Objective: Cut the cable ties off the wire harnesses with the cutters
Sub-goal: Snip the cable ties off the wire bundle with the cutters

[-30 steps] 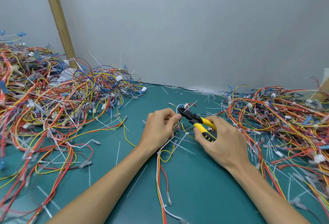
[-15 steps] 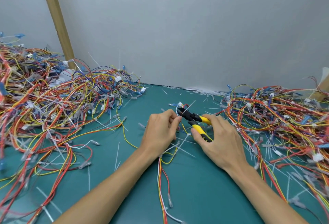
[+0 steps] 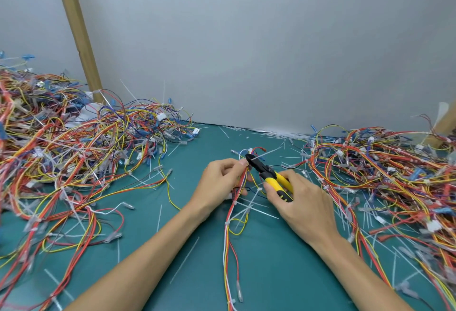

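Since 0.5 s ago both hands have barely shifted. The harness strands now show drawn up btw them toward the cutter nose, where before they ran mostly under the L hand.

L hand [image 3: 219,182] sits knuckles-up, fingers curled, fingertips pinching the top of the wire harness [image 3: 232,214], a red/yellow/white bundle. R hand [image 3: 303,202], at 3 o'clock of the L, wraps thumb and fingers round the yellow handles of the cutters [image 3: 266,175]. The black nose points to 10 o'clock and ends right at the L fingertips. Can't tell if the blades bite a tie there.

From the pinch the harness trails to 6 o'clock across the green mat [image 3: 271,273], w/ a white cable tie [image 3: 234,202] on it just below the L hand. Its loose ends curl out past the nose at 12 o'clock.

Loose white tie strips [image 3: 185,259] lie scattered on the mat. Big wire pile [image 3: 74,152] at 9 o'clock of the hands, another pile [image 3: 382,175] at 3 o'clock. Grey wall [image 3: 246,51] at 12, wooden post [image 3: 79,39] leaning at 10-11 o'clock.
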Demonstrator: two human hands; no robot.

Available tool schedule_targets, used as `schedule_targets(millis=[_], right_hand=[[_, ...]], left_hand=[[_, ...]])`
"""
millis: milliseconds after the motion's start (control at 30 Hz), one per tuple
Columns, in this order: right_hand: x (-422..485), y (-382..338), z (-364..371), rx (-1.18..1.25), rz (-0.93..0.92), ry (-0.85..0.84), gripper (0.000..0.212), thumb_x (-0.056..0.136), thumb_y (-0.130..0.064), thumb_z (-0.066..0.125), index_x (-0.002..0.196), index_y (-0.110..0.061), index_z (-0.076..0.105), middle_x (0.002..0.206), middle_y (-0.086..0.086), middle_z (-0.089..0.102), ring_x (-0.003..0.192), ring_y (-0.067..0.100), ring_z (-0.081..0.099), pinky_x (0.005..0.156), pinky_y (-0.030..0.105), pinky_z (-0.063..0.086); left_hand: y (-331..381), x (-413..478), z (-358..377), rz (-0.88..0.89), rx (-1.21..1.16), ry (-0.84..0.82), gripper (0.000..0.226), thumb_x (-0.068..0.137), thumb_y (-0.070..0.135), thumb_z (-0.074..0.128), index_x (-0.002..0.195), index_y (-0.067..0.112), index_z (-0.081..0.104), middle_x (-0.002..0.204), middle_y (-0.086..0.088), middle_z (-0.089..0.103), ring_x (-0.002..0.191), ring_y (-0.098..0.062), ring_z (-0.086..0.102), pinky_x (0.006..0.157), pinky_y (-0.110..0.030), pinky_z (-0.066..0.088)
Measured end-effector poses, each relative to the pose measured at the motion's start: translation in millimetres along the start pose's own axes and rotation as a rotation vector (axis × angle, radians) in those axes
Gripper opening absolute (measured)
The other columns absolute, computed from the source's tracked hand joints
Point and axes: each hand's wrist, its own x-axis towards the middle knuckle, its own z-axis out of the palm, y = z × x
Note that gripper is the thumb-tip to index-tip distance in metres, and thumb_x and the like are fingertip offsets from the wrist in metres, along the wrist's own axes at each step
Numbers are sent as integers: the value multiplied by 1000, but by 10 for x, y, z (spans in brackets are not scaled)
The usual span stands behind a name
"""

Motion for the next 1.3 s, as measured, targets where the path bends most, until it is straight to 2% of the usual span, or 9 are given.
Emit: schedule_targets(millis=[100,233,433,567,667,767,933,1033,1300], right_hand=[[5,18,19,16,-15,-6,32,85,-64,51,92,-34,54,75,-14,58,65,14,57,52,27,32],[8,50,26,33,-26,-36,37,85,-64,52,105,-33,55,88,-18,56,77,11,59,58,25,34],[-1,42,19,129,-7,-97,42,85,-66,51,113,-35,52,99,-23,52,90,5,56,73,26,44],[4,36,12,160,-13,-114,39,86,-65,49,113,-37,52,99,-23,51,90,2,52,74,25,40],[8,34,-6,179,-14,-117,36,87,-64,50,111,-37,52,97,-23,52,85,-1,49,71,23,37],[12,26,-16,175,-9,-121,32,86,-65,50,105,-38,52,92,-21,54,79,0,50,68,23,37],[-1,-5,-16,72,18,-41,39,82,-68,48,81,-30,52,64,-11,54,61,12,52,53,30,40],[-4,-12,-22,52,28,-13,41,80,-68,48,76,-27,52,58,-7,52,57,14,51,51,30,40],[-12,3,-17,120,-7,-68,35,86,-60,53,111,-36,54,96,-21,55,86,4,55,69,25,41]], left_hand=[[-21,14,-8,-25,-114,-17,27,97,25,57,92,1,68,78,-2,74,61,-14,68,69,-31,57],[-65,26,21,14,-179,8,15,94,13,61,87,0,66,77,-9,74,64,-14,69,62,-22,57],[-117,33,1,71,-101,83,11,89,12,68,84,3,66,72,-7,73,65,-16,70,66,-31,60],[-93,12,24,140,18,119,12,87,11,70,82,1,66,71,-5,74,65,-11,68,66,-24,58],[-50,-3,43,190,132,135,12,86,11,71,78,3,66,71,-2,74,62,-5,63,62,-16,52],[-33,-21,48,214,182,153,12,85,11,72,76,6,66,71,-1,74,62,-9,65,61,-18,52],[-41,-25,58,228,191,186,12,85,12,72,77,5,66,71,-2,74,64,-14,68,61,-20,53],[-49,-13,62,227,196,176,13,85,12,72,78,3,65,72,-2,74,66,-17,70,62,-21,53],[-75,-29,73,317,332,209,15,83,14,73,72,10,63,66,2,71,60,-13,65,60,-23,52]])
